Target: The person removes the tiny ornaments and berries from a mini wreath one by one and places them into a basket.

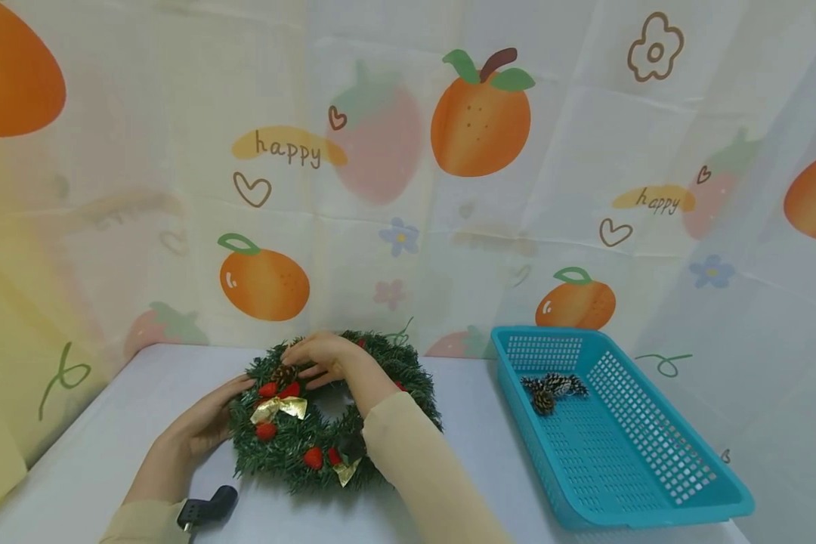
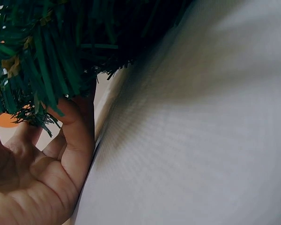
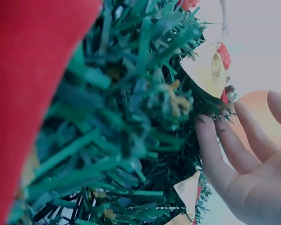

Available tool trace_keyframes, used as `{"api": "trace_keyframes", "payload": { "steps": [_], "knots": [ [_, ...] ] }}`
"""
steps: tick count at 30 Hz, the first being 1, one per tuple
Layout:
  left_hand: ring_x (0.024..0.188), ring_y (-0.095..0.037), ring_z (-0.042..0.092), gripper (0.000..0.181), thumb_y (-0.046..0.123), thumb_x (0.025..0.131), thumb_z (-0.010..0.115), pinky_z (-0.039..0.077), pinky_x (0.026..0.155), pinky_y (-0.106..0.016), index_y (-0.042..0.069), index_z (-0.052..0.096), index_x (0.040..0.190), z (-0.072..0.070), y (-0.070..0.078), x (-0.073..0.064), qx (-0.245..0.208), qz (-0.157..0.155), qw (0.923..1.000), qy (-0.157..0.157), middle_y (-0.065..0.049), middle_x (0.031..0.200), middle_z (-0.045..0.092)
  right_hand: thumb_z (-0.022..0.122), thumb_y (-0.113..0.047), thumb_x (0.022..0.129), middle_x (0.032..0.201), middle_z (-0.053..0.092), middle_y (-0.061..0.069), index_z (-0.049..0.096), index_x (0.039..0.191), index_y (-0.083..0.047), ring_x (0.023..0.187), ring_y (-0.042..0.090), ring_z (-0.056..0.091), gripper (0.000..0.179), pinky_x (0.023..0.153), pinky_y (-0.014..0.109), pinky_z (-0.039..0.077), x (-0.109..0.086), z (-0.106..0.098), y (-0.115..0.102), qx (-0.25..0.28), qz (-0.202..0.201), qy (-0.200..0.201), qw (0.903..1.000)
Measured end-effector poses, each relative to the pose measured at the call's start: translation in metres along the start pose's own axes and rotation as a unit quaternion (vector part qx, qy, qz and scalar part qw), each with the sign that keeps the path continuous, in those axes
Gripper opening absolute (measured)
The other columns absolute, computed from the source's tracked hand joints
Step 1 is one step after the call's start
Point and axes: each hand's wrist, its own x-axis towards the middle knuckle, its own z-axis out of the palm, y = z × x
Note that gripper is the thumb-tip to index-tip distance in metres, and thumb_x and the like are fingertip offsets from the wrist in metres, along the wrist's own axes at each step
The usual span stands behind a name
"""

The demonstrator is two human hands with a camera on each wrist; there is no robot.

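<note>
A green wreath (image 1: 279,453) with red berries and gold bows lies on the white table. My left hand (image 1: 202,415) holds its left edge; in the left wrist view, bent fingers (image 2: 77,140) reach up into the green needles. Over the wreath's upper left part is my right hand (image 1: 329,359), fingertips beside a brown pine cone (image 1: 284,374) above a gold bow (image 1: 279,408). From the right wrist, the loosely bent fingers (image 3: 215,161) touch the needles, spread apart, near another view of a gold bow (image 3: 208,75). The right thumb's contact is unclear.
A turquoise plastic basket (image 1: 557,483) stands to the right, with several pine cones (image 1: 551,389) at its far end. Behind the table hangs a fruit-printed curtain (image 1: 381,189). A black device (image 1: 207,508) sits at the left wrist.
</note>
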Motion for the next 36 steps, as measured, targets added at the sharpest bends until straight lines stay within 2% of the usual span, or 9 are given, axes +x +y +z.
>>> {"api": "trace_keyframes", "payload": {
  "steps": [4, 7, 11, 14, 17, 20, 26, 32, 36],
  "knots": [
    [0.106, 0.002, 0.059, 0.087, 0.048, 0.103, 0.041, 0.055, 0.094, -0.025, 0.013, -0.017, 0.158, -0.0001, 0.0002, 0.0000, -0.019, 0.006, 0.9998, -0.001, -0.022, 0.166, -0.006, 0.065, -0.016, 0.096, 0.142, 0.057, 0.011, 0.069, 0.124, -0.008, 0.124, 0.035, 0.059, 0.030, 0.103, 0.049, 0.052, 0.0007, 0.0022, -0.0015, -0.009, -0.002, 0.006, 0.9999],
    [0.101, 0.006, 0.058, 0.087, 0.047, 0.103, 0.042, 0.055, 0.094, -0.024, 0.013, -0.017, 0.158, 0.0000, 0.0004, -0.0002, -0.025, 0.007, 0.9996, -0.004, -0.021, 0.166, -0.006, 0.064, -0.015, 0.096, 0.139, 0.058, 0.011, 0.069, 0.124, -0.008, 0.123, 0.035, 0.059, 0.029, 0.101, 0.046, 0.054, 0.0008, 0.0031, -0.0022, -0.016, -0.005, 0.010, 0.9998],
    [0.125, -0.014, 0.053, 0.087, 0.050, 0.103, 0.040, 0.054, 0.098, -0.030, 0.013, -0.017, 0.158, 0.0000, 0.0007, -0.0002, -0.006, 0.003, 1.0000, -0.001, -0.023, 0.166, -0.009, 0.064, -0.013, 0.095, 0.136, 0.061, 0.011, 0.070, 0.122, -0.005, 0.122, 0.035, 0.060, 0.028, 0.099, 0.043, 0.055, 0.0002, 0.0036, -0.0022, -0.017, -0.005, 0.016, 0.9997],
    [0.149, -0.040, 0.025, 0.087, 0.052, 0.103, 0.038, 0.046, 0.110, -0.044, 0.014, -0.017, 0.157, -0.0001, 0.0007, -0.0004, 0.012, -0.001, 0.9999, -0.001, -0.023, 0.164, -0.020, 0.065, -0.008, 0.094, 0.133, 0.064, 0.012, 0.071, 0.118, -0.002, 0.120, 0.034, 0.062, 0.026, 0.098, 0.043, 0.056, -0.0001, 0.0043, -0.0014, -0.015, -0.005, 0.020, 0.9997],
    [0.151, -0.051, -0.006, 0.088, 0.053, 0.102, 0.038, 0.029, 0.119, -0.058, 0.014, -0.019, 0.157, -0.0001, 0.0006, -0.0008, 0.015, -0.002, 0.9999, -0.006, -0.021, 0.161, -0.029, 0.067, -0.004, 0.091, 0.130, 0.066, 0.011, 0.073, 0.114, -0.003, 0.117, 0.033, 0.064, 0.024, 0.097, 0.044, 0.056, -0.0003, 0.0051, -0.0006, -0.015, -0.005, 0.025, 0.9996],
    [0.148, -0.053, -0.017, 0.087, 0.053, 0.102, 0.038, 0.016, 0.120, -0.064, 0.015, -0.019, 0.157, 0.0001, 0.0001, -0.0011, 0.013, -0.002, 0.9999, -0.006, -0.017, 0.159, -0.034, 0.070, -0.002, 0.089, 0.126, 0.068, 0.009, 0.075, 0.111, -0.005, 0.115, 0.031, 0.064, 0.023, 0.096, 0.045, 0.056, 0.0002, 0.0058, 0.0001, -0.016, -0.002, 0.028, 0.9995],
    [0.149, -0.052, -0.013, 0.086, 0.052, 0.103, 0.038, 0.013, 0.120, -0.065, 0.015, -0.019, 0.157, -0.0004, -0.0012, -0.0002, 0.010, -0.001, 0.9999, -0.009, -0.018, 0.160, -0.034, 0.072, -0.002, 0.087, 0.123, 0.069, 0.008, 0.075, 0.112, -0.007, 0.113, 0.033, 0.065, 0.025, 0.095, 0.046, 0.057, 0.0000, 0.0067, -0.0007, -0.030, -0.006, 0.033, 0.9990],
    [0.151, -0.052, -0.003, 0.086, 0.052, 0.103, 0.037, 0.030, 0.119, -0.056, 0.015, -0.019, 0.157, -0.0012, -0.0004, 0.0010, 0.014, -0.002, 0.9999, -0.009, -0.020, 0.161, -0.029, 0.071, 0.002, 0.087, 0.118, 0.070, 0.010, 0.074, 0.113, -0.005, 0.111, 0.034, 0.064, 0.028, 0.091, 0.046, 0.058, -0.0024, 0.0090, -0.0016, -0.023, -0.009, 0.042, 0.9988],
    [0.150, -0.053, -0.006, 0.087, 0.052, 0.103, 0.038, 0.028, 0.120, -0.058, 0.015, -0.018, 0.157, -0.0001, 0.0010, 0.0002, 0.010, -0.003, 0.9999, -0.005, -0.020, 0.161, -0.029, 0.069, 0.003, 0.087, 0.125, 0.066, 0.013, 0.073, 0.114, -0.003, 0.119, 0.036, 0.062, 0.028, 0.091, 0.045, 0.059, -0.0047, 0.0081, -0.0027, -0.017, -0.010, 0.043, 0.9989]
  ]
}}
